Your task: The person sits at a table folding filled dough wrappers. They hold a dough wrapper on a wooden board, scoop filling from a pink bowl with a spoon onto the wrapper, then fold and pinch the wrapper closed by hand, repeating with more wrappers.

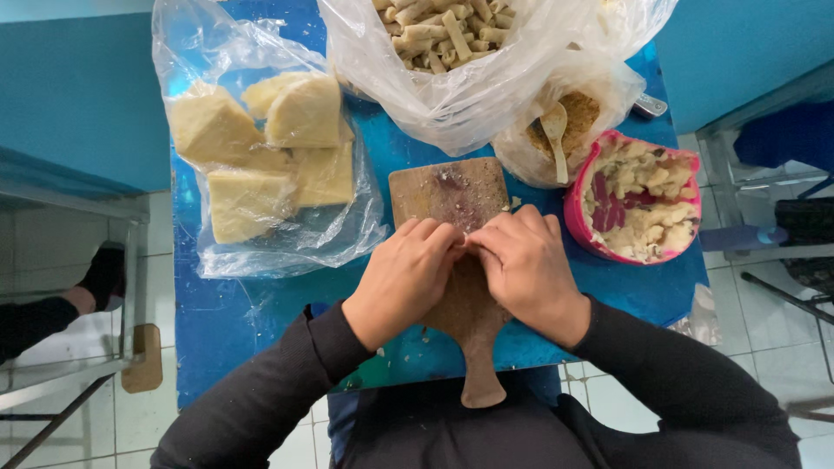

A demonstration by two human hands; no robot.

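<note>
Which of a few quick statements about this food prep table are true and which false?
1. Both hands, left hand and right hand, meet over the wooden board. True.
2. The pink bowl sits left of the board. False: it sits right of it.
3. The pale blocks lie in a clear bag. True.
4. The spoon lies in the pink bowl. False: it stands in a bag of brown crumbs.
</note>
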